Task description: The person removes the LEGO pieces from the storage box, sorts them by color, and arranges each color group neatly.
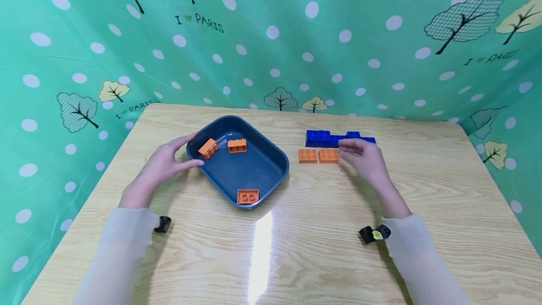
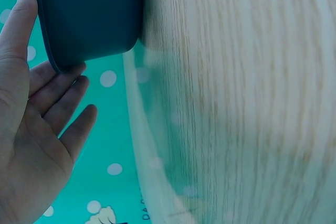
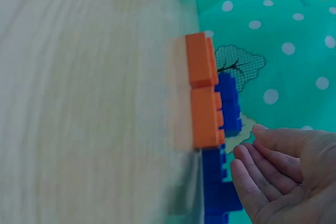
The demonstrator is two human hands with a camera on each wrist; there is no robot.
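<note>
In the head view my left hand (image 1: 163, 161) is at the left corner of a dark blue tray (image 1: 271, 156), thumb and fingers spread on either side of the corner. The left wrist view has the fingers fairly straight, touching the tray (image 2: 94, 14). Inside lie three orange toy bricks: one tilted brick (image 1: 207, 148), one on its side (image 1: 237, 146), one upside down (image 1: 248, 196). My right hand (image 1: 364, 156) hovers beside two orange bricks (image 1: 307, 156) set end to end, studs up. Its fingers are loosely bent and hold nothing in the right wrist view.
Behind the orange pair stands a row of blue bricks (image 1: 317, 139), of uneven height and partly covered by the right hand. A light wooden table (image 1: 322, 248) carries everything. A green dotted cloth (image 1: 254, 36) hangs beyond its back edge.
</note>
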